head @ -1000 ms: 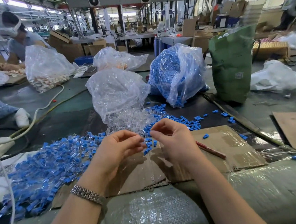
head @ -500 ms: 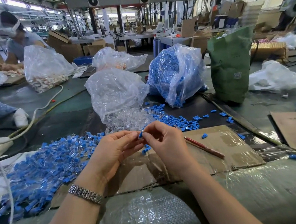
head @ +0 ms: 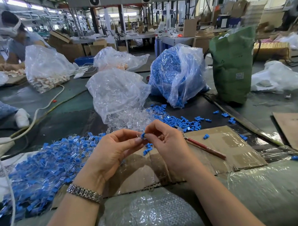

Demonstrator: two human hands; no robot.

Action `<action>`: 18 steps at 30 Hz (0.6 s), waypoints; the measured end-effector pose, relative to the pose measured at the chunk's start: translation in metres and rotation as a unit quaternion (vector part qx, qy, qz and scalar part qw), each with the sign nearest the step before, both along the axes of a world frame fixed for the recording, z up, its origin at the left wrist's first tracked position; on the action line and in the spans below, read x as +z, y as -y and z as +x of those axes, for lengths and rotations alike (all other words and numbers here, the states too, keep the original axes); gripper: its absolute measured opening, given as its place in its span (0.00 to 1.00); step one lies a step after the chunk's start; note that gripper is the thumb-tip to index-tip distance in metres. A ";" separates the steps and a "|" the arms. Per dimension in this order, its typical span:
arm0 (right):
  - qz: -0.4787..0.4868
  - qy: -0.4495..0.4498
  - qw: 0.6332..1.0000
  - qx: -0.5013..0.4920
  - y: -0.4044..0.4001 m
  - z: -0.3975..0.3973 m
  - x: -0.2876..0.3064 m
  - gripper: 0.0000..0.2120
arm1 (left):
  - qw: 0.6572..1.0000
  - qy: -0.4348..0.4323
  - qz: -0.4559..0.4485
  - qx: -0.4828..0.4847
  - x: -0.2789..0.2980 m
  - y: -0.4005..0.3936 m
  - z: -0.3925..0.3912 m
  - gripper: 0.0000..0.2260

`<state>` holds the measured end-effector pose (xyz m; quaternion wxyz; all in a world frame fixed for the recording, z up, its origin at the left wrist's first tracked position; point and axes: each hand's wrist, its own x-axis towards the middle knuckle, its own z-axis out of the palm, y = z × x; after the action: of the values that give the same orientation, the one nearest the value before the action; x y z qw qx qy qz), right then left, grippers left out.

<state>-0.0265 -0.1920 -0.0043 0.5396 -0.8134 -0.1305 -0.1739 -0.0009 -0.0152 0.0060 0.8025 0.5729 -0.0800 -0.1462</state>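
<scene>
Plastic this small is likely handling featherlight, stiff and slick, we are judging: we are pinching the blue clip (head: 142, 135) between the curled fingertips of left hand (head: 112, 152) and right hand (head: 167, 143), above the cardboard (head: 229, 141), gripping gently so it is not flicking away.

A red pencil (head: 207, 148) lies slantwise on a taped cardboard sheet (head: 239, 151), whose near edge overlaps bubble wrap (head: 151, 216). A green sack (head: 231, 65) stands upright at the back right, with a crumpled white plastic bag (head: 276, 78) beside it. A white cable (head: 35, 114) runs along the left. Far left, another person (head: 19, 45) bends behind a clear bag of pale pieces (head: 45, 68).
</scene>
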 end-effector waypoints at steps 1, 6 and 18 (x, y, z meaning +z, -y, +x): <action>0.001 -0.002 1.000 0.005 0.000 0.000 0.000 0.07 | 1.000 -0.002 -0.001 -0.005 0.000 -0.001 0.000 0.09; -0.007 -0.006 1.000 0.022 0.002 -0.001 0.002 0.07 | 1.000 0.004 0.013 0.000 0.002 0.000 -0.002 0.10; -0.026 -0.044 0.997 -0.058 0.020 -0.007 0.017 0.03 | 0.999 0.018 0.024 0.012 0.002 0.000 -0.002 0.08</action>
<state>-0.0331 -0.2117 0.0125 0.5120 -0.8404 -0.0639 -0.1658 -0.0028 -0.0150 0.0084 0.7889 0.5952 -0.0841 -0.1279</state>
